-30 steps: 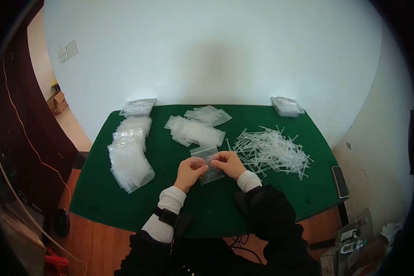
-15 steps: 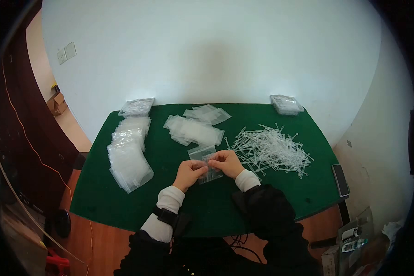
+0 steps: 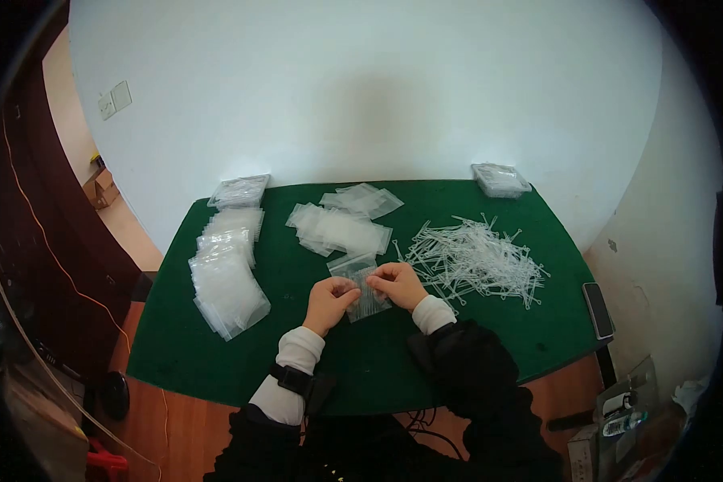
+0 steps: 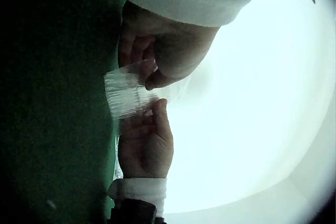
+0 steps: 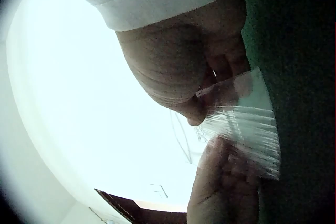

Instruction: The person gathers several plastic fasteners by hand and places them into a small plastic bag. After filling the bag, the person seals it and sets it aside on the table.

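Note:
A clear zip bag (image 3: 365,307) lies between both hands over the middle of the green table. Thin clear plastic sticks show inside it, lined up side by side in the left wrist view (image 4: 122,95) and the right wrist view. My left hand (image 3: 328,305) pinches the bag's left side between thumb and fingers. On the opposite side, my right hand (image 3: 402,286) pinches it the same way, thumb on top. The bag's upper end points toward the wall.
Right of the hands is a heap of loose clear sticks with ringed ends (image 3: 478,261). Flat bags (image 3: 341,229) lie behind them, and a fanned row of bags (image 3: 229,285) is at left. Packed bundles (image 3: 241,191) stand at the back corners. A phone (image 3: 598,311) lies on the right edge.
The thumbs have drawn slightly apart, so more of the bag's middle shows between them. Both hands keep their pinch. The head view has shifted a little.

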The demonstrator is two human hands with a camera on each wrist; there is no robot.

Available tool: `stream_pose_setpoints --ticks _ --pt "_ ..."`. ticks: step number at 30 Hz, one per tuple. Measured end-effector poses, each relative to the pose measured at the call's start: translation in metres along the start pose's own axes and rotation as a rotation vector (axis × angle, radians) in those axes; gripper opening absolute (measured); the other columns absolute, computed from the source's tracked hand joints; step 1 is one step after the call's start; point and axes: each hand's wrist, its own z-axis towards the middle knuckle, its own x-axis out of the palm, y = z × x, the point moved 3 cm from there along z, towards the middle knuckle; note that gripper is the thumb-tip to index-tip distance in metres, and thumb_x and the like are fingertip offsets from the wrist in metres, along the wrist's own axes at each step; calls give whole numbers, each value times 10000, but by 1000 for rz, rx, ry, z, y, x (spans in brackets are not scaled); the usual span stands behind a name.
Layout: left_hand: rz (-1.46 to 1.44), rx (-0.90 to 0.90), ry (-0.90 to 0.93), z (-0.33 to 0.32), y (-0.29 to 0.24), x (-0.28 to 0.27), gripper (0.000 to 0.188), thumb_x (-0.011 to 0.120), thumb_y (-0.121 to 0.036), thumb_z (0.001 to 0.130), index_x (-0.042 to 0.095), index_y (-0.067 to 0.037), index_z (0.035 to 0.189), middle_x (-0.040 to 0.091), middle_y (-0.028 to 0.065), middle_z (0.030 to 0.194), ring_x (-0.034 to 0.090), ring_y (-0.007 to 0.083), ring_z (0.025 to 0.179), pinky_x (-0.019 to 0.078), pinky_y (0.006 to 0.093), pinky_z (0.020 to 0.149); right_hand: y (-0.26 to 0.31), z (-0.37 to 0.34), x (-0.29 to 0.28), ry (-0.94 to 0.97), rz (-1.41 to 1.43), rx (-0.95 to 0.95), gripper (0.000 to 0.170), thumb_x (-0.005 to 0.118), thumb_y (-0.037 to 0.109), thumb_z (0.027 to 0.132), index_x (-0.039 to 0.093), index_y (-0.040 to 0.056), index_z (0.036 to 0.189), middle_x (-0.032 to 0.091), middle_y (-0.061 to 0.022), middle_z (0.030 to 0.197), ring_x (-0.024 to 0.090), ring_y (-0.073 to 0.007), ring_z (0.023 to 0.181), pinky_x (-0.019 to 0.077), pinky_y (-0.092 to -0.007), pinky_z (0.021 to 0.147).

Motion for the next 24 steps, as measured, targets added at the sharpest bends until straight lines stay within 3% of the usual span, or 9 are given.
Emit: stream_pose_setpoints --ticks 9,15,24 --pt "-320 -192 47 -2 -6 2 138 580 -137 802 592 -28 886 587 28 755 536 88 658 419 210 569 5 -1 1 -31 105 5 141 572 123 805 592 -2 743 554 -2 614 497 -69 522 399 -207 498" --pt "-296 -171 98 -3 -7 4 198 545 -194 839 586 -29 941 595 26 809 557 101 709 442 225 619 3 -1 2 -46 179 -26 162 555 134 820 584 4 728 545 2 614 483 -63 525 382 -204 487" --pt "-456 -213 107 -2 -8 7 254 443 -207 896 544 -11 1023 587 52 945 573 135 834 468 292 748 15 -5 5 -178 -22 -168 179 526 167 840 550 23 735 485 17 565 455 -61 502 359 -205 478"
